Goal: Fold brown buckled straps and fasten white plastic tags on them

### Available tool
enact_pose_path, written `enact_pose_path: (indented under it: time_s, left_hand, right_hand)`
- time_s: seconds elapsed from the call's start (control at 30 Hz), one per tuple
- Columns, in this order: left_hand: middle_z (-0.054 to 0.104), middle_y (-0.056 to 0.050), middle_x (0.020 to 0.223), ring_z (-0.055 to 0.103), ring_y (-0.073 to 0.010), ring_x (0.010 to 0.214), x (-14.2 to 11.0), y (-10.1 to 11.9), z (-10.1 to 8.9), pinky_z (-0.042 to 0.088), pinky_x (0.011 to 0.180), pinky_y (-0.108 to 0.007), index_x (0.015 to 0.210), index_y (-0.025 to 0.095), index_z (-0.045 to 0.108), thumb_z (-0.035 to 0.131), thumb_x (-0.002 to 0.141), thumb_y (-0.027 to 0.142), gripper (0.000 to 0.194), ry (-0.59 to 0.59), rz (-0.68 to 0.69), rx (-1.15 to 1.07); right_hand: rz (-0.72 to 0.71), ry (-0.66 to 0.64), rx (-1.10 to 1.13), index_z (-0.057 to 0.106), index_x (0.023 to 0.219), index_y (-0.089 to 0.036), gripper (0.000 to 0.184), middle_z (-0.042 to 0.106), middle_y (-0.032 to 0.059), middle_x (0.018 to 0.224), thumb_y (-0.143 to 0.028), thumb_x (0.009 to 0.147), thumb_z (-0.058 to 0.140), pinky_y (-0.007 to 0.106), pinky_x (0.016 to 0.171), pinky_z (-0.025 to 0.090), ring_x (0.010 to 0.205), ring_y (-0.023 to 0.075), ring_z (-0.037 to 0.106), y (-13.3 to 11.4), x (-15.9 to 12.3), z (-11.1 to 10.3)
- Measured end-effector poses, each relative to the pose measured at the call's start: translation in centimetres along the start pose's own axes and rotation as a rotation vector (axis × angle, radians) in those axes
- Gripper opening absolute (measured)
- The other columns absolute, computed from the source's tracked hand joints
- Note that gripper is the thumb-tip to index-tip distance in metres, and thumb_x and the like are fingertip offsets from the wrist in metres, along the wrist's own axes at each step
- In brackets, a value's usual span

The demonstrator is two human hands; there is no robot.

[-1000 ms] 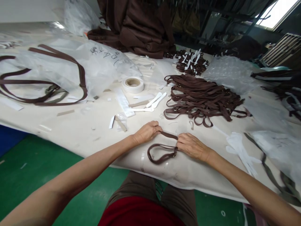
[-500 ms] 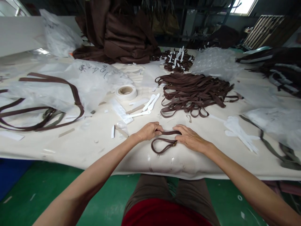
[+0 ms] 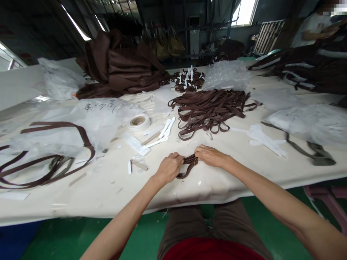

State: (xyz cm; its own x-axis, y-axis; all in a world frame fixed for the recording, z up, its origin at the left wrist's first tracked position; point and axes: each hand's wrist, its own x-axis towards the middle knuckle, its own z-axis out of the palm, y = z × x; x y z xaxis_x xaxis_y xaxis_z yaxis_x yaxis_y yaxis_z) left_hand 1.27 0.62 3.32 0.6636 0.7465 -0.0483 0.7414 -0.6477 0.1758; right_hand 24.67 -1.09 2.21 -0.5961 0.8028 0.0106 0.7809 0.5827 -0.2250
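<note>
A brown strap point(image 3: 187, 174) with a small brass-coloured fitting lies folded in several layers near the table's front edge. My left hand point(image 3: 170, 167) is closed on the strap's left end, fingers curled over it. On the right end, my right hand point(image 3: 209, 156) pinches the stacked layers. Part of the strap hangs in a loop below the fingers, against the tabletop. Farther back lies a heap of similar brown straps point(image 3: 211, 108). White plastic strips point(image 3: 166, 129) lie on the table to the left of that heap.
A roll of white tape point(image 3: 138, 122) lies left of centre. Long brown straps point(image 3: 89, 144) rest on plastic bags at the left. Brown fabric point(image 3: 121, 68) is piled behind. White strips point(image 3: 267, 139) and a clear bag point(image 3: 311, 121) lie right. Another person point(image 3: 314, 29) is at the back right.
The strap has been gathered into a tighter bundle of layers, and my hands have come closer together. The view has tilted up and turned right, bringing another person into sight.
</note>
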Motion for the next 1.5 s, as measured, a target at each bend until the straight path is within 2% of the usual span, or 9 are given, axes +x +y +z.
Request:
enact_pose_path:
  time_s: [0.13, 0.47, 0.67, 0.8, 1.03, 1.13, 1.27, 1.37, 1.5]
  left_hand:
    - [0.061, -0.018, 0.121, 0.055, -0.033, 0.11, -1.1, 2.4, 1.7, 0.046, 0.093, -0.047, 0.139, 0.01, 0.05, 0.047, 0.097, 0.048, 0.057, 0.097, -0.052, 0.23]
    - [0.062, -0.015, 0.106, 0.056, -0.03, 0.098, -1.0, 4.8, 4.6, 0.04, 0.086, -0.044, 0.124, 0.016, 0.062, 0.037, 0.1, 0.021, 0.035, 0.285, -0.176, 0.201]
    - [0.063, -0.014, 0.099, 0.056, -0.0291, 0.095, -0.9, 4.9, 4.2, 0.038, 0.084, -0.043, 0.11, 0.016, 0.066, 0.037, 0.1, 0.02, 0.031, 0.296, -0.158, 0.195]
    - [0.063, -0.014, 0.097, 0.056, -0.0302, 0.094, -1.0, 4.8, 4.2, 0.039, 0.083, -0.044, 0.108, 0.015, 0.066, 0.039, 0.099, 0.02, 0.03, 0.315, -0.15, 0.198]
    - [0.063, -0.013, 0.095, 0.058, -0.0296, 0.092, -0.9, 4.5, 4.8, 0.04, 0.084, -0.043, 0.107, 0.015, 0.066, 0.041, 0.097, 0.019, 0.028, 0.351, -0.154, 0.179]
    - [0.063, -0.012, 0.094, 0.059, -0.0299, 0.092, -0.7, 4.1, 4.9, 0.042, 0.084, -0.043, 0.107, 0.015, 0.067, 0.041, 0.097, 0.02, 0.028, 0.362, -0.148, 0.158]
    - [0.065, -0.011, 0.094, 0.062, -0.0285, 0.091, -0.6, 2.8, 4.1, 0.045, 0.082, -0.042, 0.108, 0.016, 0.067, 0.04, 0.097, 0.024, 0.03, 0.37, -0.136, 0.07]
    - [0.068, -0.01, 0.096, 0.064, -0.0279, 0.092, -0.6, 1.7, 3.1, 0.046, 0.077, -0.039, 0.109, 0.017, 0.065, 0.037, 0.098, 0.03, 0.033, 0.396, -0.123, 0.013]
    - [0.071, -0.01, 0.096, 0.064, -0.0299, 0.09, -0.3, 1.2, 2.8, 0.047, 0.074, -0.041, 0.105, 0.018, 0.064, 0.033, 0.098, 0.037, 0.037, 0.411, -0.088, -0.029]
  right_hand:
    - [-0.006, 0.028, -0.011, 0.066, 0.09, -0.016, 0.012, 0.062, 0.0074, 0.098, -0.01, 0.093, 0.055, 0.03, 0.08, 0.045, 0.094, 0.0198, 0.055, 0.2, 0.0, 0.2]
    - [0.12, 0.26, 0.296, 0.066, 0.086, -0.016, 0.015, 0.065, 0.0073, 0.098, -0.005, 0.088, 0.056, 0.037, 0.096, 0.045, 0.101, 0.0213, 0.057, -0.3, -1.6, 2.0]
    - [0.28, 0.348, 0.408, 0.066, 0.118, -0.019, 0.028, 0.068, 0.0066, 0.116, -0.025, 0.092, 0.06, 0.031, 0.09, 0.05, 0.103, 0.0187, 0.064, -1.5, -1.8, 1.2]
    - [0.332, 0.344, 0.233, 0.072, 0.092, -0.019, 0.024, 0.072, 0.0062, 0.1, -0.026, 0.1, 0.05, 0.031, 0.094, 0.046, 0.1, 0.0181, 0.063, -2.7, -0.7, 1.2]
    - [0.644, 0.472, 0.066, 0.067, 0.098, -0.015, 0.033, 0.069, 0.0151, 0.106, -0.031, 0.104, 0.038, 0.036, 0.097, 0.041, 0.109, 0.0247, 0.058, 3.1, -0.4, -4.4]
    - [0.866, 0.529, 0.022, 0.063, 0.11, -0.016, 0.042, 0.066, 0.0146, 0.115, -0.035, 0.106, 0.026, 0.035, 0.094, 0.043, 0.111, 0.0242, 0.059, 7.9, -2.2, -8.4]
    - [1.046, 0.519, 0.007, 0.05, 0.136, -0.013, 0.055, 0.054, 0.017, 0.139, -0.046, 0.092, 0.058, 0.034, 0.095, 0.045, 0.121, 0.0272, 0.056, 12.3, -7.5, -10.9]
    - [1.12, 0.487, 0.02, 0.053, 0.135, -0.017, 0.047, 0.064, 0.0108, 0.128, -0.037, 0.093, 0.055, 0.03, 0.09, 0.046, 0.111, 0.0226, 0.062, 13.1, -12.5, -9.8]
    - [1.147, 0.393, -0.007, 0.071, 0.095, -0.021, 0.025, 0.073, 0.0069, 0.095, -0.023, 0.094, 0.047, 0.028, 0.078, 0.046, 0.093, 0.022, 0.066, 12.0, -17.2, -6.2]
